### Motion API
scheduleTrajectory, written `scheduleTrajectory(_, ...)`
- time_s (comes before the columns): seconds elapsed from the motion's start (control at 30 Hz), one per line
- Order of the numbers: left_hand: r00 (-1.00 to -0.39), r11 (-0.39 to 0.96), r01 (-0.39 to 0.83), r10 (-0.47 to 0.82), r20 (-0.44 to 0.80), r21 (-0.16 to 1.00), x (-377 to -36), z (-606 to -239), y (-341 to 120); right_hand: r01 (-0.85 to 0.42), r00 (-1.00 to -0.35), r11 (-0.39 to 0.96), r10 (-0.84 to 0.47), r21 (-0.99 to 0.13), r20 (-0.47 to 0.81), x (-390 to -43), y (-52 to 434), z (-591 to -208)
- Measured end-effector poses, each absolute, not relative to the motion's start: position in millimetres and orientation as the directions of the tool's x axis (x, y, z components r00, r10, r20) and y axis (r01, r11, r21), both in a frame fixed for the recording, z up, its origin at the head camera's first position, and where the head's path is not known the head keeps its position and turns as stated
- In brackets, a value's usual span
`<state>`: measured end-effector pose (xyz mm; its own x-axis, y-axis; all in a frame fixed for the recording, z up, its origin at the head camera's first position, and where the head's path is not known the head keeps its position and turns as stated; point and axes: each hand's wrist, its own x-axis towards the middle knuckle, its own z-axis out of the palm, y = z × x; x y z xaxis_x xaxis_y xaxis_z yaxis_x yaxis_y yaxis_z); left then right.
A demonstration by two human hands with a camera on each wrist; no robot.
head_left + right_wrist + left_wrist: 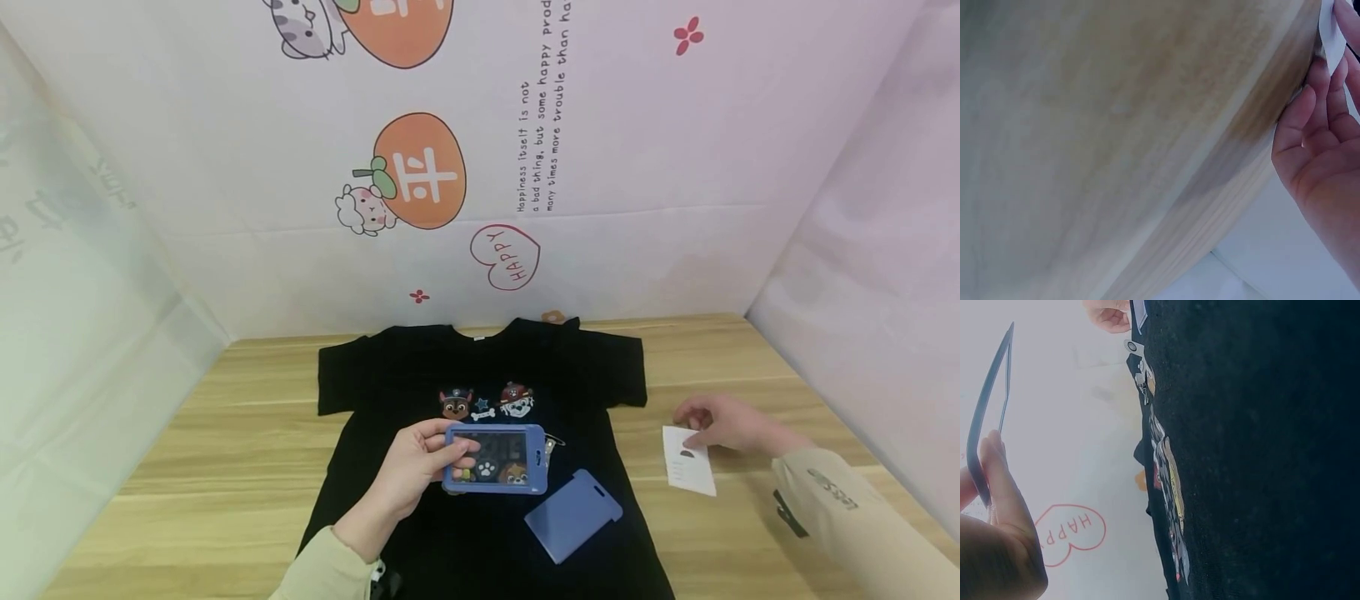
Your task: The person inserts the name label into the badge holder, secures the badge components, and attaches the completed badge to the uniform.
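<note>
Gripping blue card holder (495, 459), left hand (408, 475); right hand (723, 423) fingertips pressing white card (688, 460), wooden table (225, 450).

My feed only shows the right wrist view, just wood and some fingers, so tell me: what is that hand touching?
Observer: The right hand rests its fingers on a white card lying on the wooden table.
Operator: And the other hand?
Observer: The left hand holds a blue badge holder by its left end, above a black T-shirt.
Operator: Anything else on the shirt?
Observer: A separate blue cover piece lies on it, right of the left hand.
</note>
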<state>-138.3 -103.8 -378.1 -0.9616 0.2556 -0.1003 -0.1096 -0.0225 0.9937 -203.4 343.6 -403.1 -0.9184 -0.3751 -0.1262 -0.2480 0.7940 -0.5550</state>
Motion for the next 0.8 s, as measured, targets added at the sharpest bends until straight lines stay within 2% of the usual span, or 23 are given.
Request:
scheduleTrajectory(0.23,-0.960,-0.028,-0.111,0.260,-0.100,0.993,-138.9,-378.2,-103.0,-0.244,-0.902,0.746,-0.409,-0.619,-0.137,-200.7,344.8,-403.1)
scheduleTrajectory(0.53,-0.960,-0.030,-0.118,0.259,-0.106,0.993,-139.3,-377.9,-102.0,-0.079,-0.890,0.592,-0.404,-0.802,-0.211,-196.1,346.2,-403.2)
scheduleTrajectory(0.8,-0.960,-0.042,-0.129,0.254,-0.115,0.991,-139.1,-377.0,-100.9,-0.043,-0.890,0.514,-0.410,-0.857,-0.201,-194.8,345.4,-397.9)
